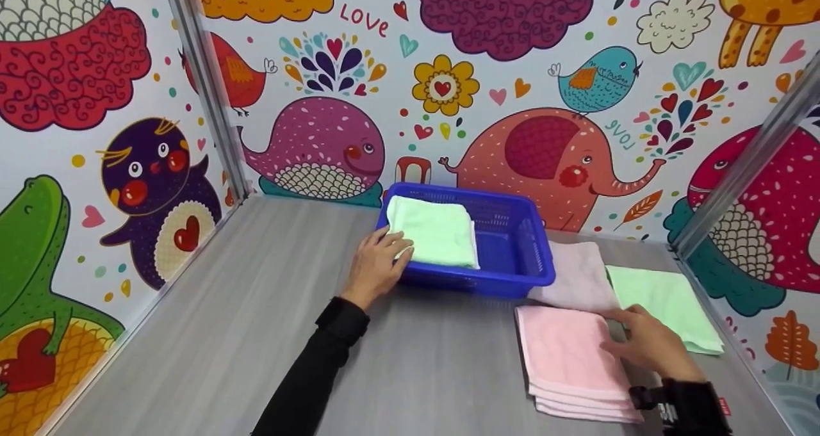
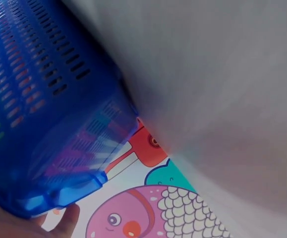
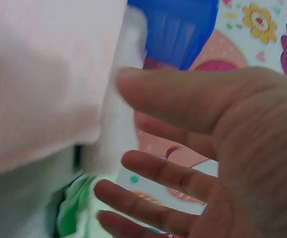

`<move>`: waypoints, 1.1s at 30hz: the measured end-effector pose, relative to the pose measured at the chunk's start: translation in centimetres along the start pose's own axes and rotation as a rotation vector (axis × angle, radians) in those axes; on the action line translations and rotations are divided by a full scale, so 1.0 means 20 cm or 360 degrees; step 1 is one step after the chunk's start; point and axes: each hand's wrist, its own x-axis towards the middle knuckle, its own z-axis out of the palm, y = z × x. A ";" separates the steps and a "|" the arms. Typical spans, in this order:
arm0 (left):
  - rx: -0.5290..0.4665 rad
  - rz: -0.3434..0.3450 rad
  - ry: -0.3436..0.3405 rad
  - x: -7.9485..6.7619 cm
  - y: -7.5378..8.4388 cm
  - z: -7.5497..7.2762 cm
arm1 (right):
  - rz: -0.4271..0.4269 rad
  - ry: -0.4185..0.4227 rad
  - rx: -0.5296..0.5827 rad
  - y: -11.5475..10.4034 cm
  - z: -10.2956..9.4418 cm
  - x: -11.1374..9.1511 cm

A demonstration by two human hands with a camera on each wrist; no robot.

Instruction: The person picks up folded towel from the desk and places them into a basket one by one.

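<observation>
In the head view a blue plastic basket (image 1: 519, 276) stands against the back wall, with a folded pale green towel (image 1: 435, 231) in its left part. My left hand (image 1: 375, 266) holds the basket's near left corner, its fingers bent over the rim beside that towel. The left wrist view has the hand (image 2: 59, 225) low at the left, against the basket rim (image 2: 79, 191). My right hand (image 1: 656, 343) is spread at the right edge of a stack of folded pink towels (image 1: 570, 353). Its thumb (image 3: 158, 91) is close to the stack, and nothing lies between the fingers.
Behind the pink stack lies a paler pinkish folded towel (image 1: 576, 273), close to the basket. Another green towel stack (image 1: 666, 301) lies to the right, near the side wall. Printed panels with metal posts (image 1: 211, 90) enclose the grey table (image 1: 269, 282).
</observation>
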 end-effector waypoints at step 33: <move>0.0111 0.0050 0.0362 -0.01 0.09 -0.02 | -0.0538 0.0159 0.0322 -0.54 0.38 0.05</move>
